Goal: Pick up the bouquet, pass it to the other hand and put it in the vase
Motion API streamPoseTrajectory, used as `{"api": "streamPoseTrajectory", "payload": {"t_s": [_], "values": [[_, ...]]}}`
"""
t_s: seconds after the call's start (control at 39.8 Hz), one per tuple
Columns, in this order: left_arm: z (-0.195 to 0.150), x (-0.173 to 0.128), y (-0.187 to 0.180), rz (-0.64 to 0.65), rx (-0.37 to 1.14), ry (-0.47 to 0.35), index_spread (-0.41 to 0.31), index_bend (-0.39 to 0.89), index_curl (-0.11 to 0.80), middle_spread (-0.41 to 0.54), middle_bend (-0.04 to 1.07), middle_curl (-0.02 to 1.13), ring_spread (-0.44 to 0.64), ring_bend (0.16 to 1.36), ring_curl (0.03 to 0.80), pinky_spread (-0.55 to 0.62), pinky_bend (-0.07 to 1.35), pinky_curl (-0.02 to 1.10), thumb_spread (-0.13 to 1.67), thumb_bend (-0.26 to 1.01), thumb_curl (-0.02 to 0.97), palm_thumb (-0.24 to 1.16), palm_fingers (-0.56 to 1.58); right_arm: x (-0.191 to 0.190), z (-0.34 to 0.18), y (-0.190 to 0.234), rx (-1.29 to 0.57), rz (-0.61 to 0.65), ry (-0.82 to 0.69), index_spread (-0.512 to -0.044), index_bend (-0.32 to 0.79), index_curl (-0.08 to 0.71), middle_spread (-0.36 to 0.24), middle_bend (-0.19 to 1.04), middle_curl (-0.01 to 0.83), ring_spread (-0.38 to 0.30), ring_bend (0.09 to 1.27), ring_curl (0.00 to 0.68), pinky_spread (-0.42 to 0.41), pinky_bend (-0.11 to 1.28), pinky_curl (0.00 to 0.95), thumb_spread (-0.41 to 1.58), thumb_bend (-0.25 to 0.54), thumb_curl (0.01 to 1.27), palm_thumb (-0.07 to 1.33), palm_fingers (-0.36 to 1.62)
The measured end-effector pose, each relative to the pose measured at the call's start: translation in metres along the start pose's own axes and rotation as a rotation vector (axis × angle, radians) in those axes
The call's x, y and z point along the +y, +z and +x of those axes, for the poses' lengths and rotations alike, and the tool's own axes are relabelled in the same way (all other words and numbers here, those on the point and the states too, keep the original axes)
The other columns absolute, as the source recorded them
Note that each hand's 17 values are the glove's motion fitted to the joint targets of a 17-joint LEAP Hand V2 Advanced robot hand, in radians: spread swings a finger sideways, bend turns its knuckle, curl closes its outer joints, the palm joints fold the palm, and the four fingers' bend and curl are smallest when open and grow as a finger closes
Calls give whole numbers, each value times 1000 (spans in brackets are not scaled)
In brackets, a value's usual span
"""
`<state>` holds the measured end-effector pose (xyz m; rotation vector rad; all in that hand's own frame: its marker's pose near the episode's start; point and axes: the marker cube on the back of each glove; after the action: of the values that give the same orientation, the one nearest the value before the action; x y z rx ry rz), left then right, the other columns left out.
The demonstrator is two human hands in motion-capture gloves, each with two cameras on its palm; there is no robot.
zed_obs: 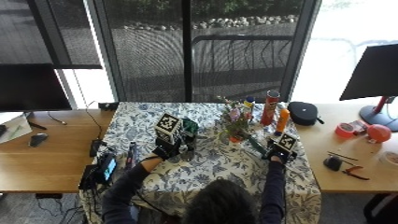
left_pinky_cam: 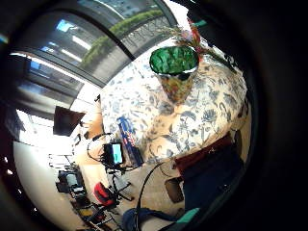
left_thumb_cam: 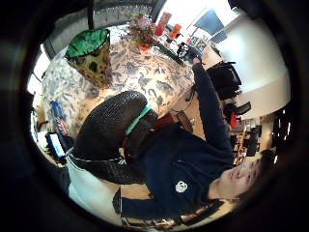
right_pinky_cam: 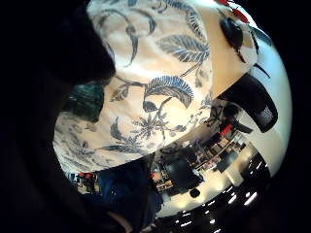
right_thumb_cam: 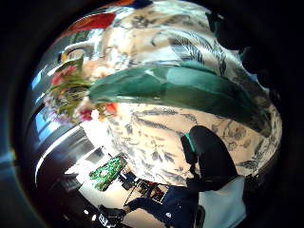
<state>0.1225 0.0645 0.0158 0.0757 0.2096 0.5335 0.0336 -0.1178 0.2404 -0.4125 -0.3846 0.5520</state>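
Note:
The bouquet (zed_obs: pixel 235 125) lies on the floral tablecloth (zed_obs: pixel 211 168), its pink and orange flowers toward the middle and its green wrapped stems (zed_obs: pixel 256 143) running to my right hand (zed_obs: pixel 278 150). In the right thumb side view the green stems (right_thumb_cam: pixel 190 88) pass close across the palm with the flowers (right_thumb_cam: pixel 71 95) beyond, and the thumb (right_thumb_cam: pixel 209 156) curls under them. The dark green speckled vase (zed_obs: pixel 188 129) stands upright left of the bouquet, its mouth empty (left_pinky_cam: pixel 173 60). My left hand (zed_obs: pixel 167 149) hovers just in front of the vase, fingers loosely curled and holding nothing.
A red can (zed_obs: pixel 272 107), an orange bottle (zed_obs: pixel 283 119) and a small yellow-capped bottle (zed_obs: pixel 249 103) stand behind the bouquet. A black case (zed_obs: pixel 303 112) lies at the right, and a slim tube (zed_obs: pixel 131 154) and a phone (zed_obs: pixel 105 168) at the left edge.

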Motion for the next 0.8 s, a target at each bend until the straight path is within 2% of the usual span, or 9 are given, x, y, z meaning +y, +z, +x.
{"api": "streamPoseTrajectory", "payload": {"t_s": [0.13, 0.3, 0.4, 0.5, 0.53, 0.6, 0.65, 0.73, 0.8], "values": [[3, -3, 3, 2, -15, 0, -101, 161, 319, 64, 169, 354, 105, 497, 335, 213, 252, 357, 1019, -23, 284, 173, 382, -10, -11, 12, 25, 117, 1, -312, 93, 211, -127, 367, 434, -165, 592, 374, 64, 355, 306, 993, 6, 378, 810, 824], [8, 1, 4, -62, 26, 11, -100, 162, 329, 65, 169, 352, 106, 493, 335, 207, 255, 362, 1019, -24, 287, 175, 393, 2, -17, 17, 51, 1, 100, -300, 158, 256, -155, 363, 460, -202, 598, 402, -92, 350, 318, 982, 45, 404, 955, 1028], [8, 2, 6, -84, 33, 11, -101, 164, 334, 66, 167, 351, 106, 492, 335, 203, 252, 364, 1020, -21, 291, 180, 396, 2, -24, 12, 74, 68, 124, -285, 240, 317, -171, 285, 459, -231, 532, 414, -112, 321, 332, 1020, 56, 413, 998, 953], [7, 3, 5, -88, 28, 9, -101, 161, 337, 66, 166, 349, 106, 490, 335, 195, 253, 367, 1025, -21, 291, 188, 397, 7, -35, 9, 85, 80, 7, -274, 249, 343, -188, 292, 464, -248, 474, 401, -97, 264, 320, 1050, 66, 415, 1040, 996], [7, 3, 4, -91, 33, 8, -101, 160, 338, 66, 166, 349, 106, 489, 334, 194, 256, 367, 1026, -22, 292, 189, 399, 10, -37, 9, 87, 84, -1, -269, 142, 317, -203, 383, 494, -250, 552, 424, -145, 281, 326, 1058, 68, 415, 1048, 1182], [7, 3, 3, -105, 54, 10, -101, 159, 339, 66, 160, 345, 106, 489, 335, 193, 264, 370, 1028, -22, 292, 191, 398, 22, -42, 11, 104, 124, 11, -260, 61, 296, -217, 440, 518, -243, 644, 445, -189, 395, 368, 1075, 61, 408, 1055, 1313], [8, 3, 2, -115, 65, 12, -101, 159, 340, 66, 160, 343, 106, 488, 335, 191, 269, 372, 1034, -21, 292, 194, 399, 29, -43, 10, 117, 182, 28, -257, 85, 296, -219, 477, 538, -241, 679, 462, -196, 435, 380, 1085, 51, 401, 1051, 1305], [13, 1, -2, -138, 91, 16, -101, 156, 341, 66, 159, 340, 102, 490, 336, 182, 277, 376, 1039, -20, 292, 198, 401, 35, -48, -2, 89, 365, 39, -249, 219, 340, -216, 545, 573, -233, 744, 499, -204, 566, 437, 1074, -30, 369, 945, 1530], [19, -4, -5, -148, 125, 28, -101, 157, 341, 66, 161, 338, 100, 490, 336, 177, 279, 376, 1047, -21, 292, 200, 400, 38, -58, -17, -39, 490, -20, -245, 251, 365, -215, 594, 597, -228, 790, 523, -212, 621, 468, 1070, -27, 359, 924, 1484]]}}
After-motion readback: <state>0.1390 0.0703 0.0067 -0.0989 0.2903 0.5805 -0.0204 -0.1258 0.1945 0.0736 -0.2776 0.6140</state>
